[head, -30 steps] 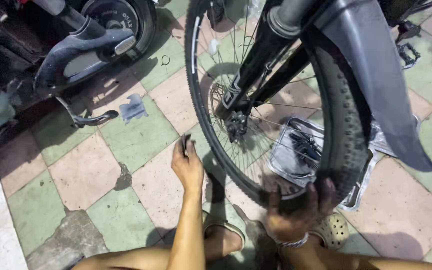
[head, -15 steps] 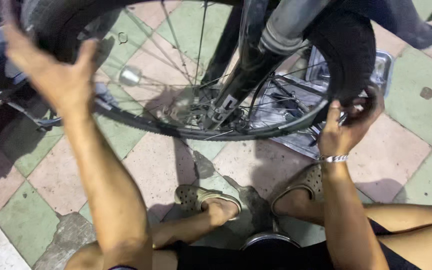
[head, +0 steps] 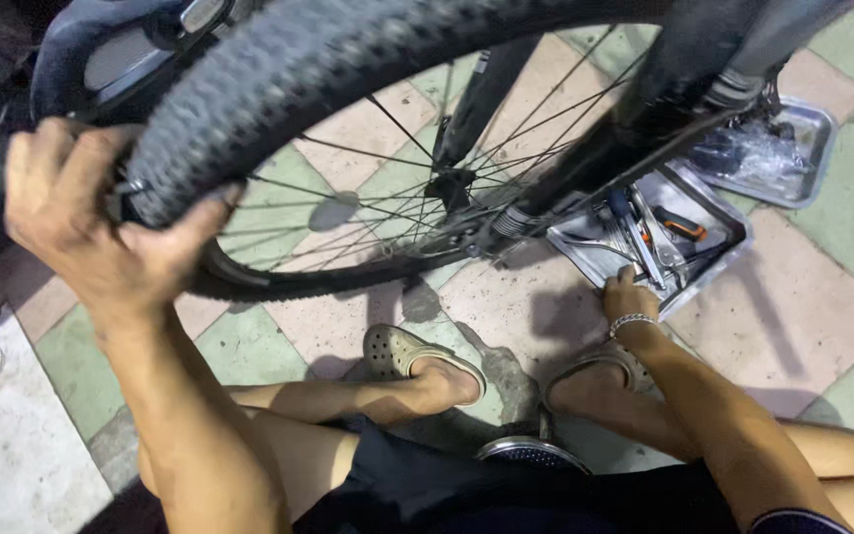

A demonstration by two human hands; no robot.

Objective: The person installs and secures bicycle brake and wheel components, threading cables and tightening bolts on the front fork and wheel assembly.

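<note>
Black knobbly rubber fills our view: the bicycle tyre (head: 279,69) hangs over the checked tiled floor (head: 812,316), and our left hand (head: 91,227) grasps it at its left side, fingers curled over the tread. Half a second ago that hand was only reaching up, open. Our right hand (head: 630,297) has let go of the tyre's right side and dropped to the near rim of the metal tool tray (head: 714,272); we cannot tell whether it holds anything there.
</note>
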